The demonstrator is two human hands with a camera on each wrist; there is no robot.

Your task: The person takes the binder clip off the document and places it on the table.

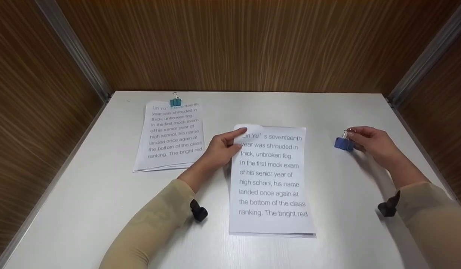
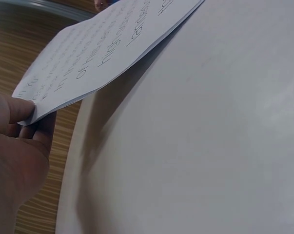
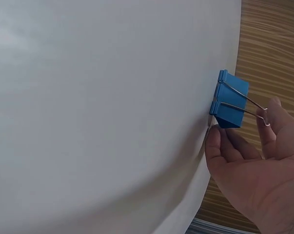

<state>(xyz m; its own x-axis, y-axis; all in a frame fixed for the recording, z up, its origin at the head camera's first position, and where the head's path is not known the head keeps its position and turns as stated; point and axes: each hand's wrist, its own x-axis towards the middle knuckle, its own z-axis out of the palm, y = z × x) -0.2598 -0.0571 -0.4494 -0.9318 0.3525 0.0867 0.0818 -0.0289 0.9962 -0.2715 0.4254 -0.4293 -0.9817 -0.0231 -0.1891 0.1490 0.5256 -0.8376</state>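
My left hand (image 1: 224,146) pinches the upper left corner of a stack of printed paper sheets (image 1: 271,179) in the middle of the table. In the left wrist view, the thumb lies on top of the sheets (image 2: 103,51) with fingers beneath, and that end is lifted off the tabletop. To the right of the stack, my right hand (image 1: 376,144) holds a blue binder clip (image 1: 344,144) by its wire handles. The right wrist view shows the clip (image 3: 230,100) with its mouth edges together and nothing between them.
A second stack of printed sheets (image 1: 170,138) lies at the back left, a teal binder clip (image 1: 175,101) on its top edge. Wood-grain panels (image 1: 245,45) enclose the white table (image 1: 349,231) at the back and both sides.
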